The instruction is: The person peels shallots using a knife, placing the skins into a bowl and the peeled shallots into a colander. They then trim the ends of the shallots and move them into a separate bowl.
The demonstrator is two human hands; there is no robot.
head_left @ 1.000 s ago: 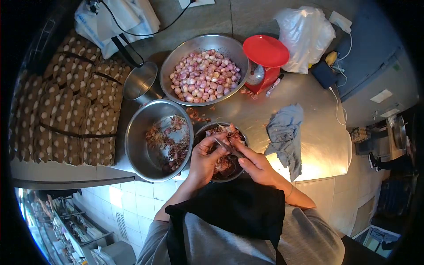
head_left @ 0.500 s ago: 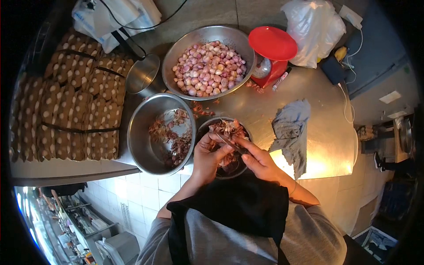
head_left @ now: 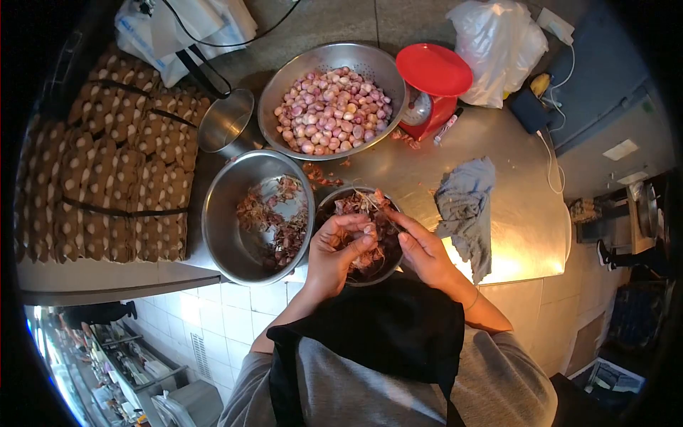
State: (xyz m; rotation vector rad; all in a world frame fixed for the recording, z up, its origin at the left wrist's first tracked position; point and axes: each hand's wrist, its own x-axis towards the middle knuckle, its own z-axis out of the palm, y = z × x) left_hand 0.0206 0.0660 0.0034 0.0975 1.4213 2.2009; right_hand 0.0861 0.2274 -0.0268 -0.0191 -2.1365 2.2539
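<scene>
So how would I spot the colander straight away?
Find the steel table; at its far side stands a red kitchen scale. Just left is the colander, heaped with pinkish shallots; unlike the nearby basin, its wall has small holes.

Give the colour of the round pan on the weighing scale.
The pan is red, seen best in the head view.
</scene>
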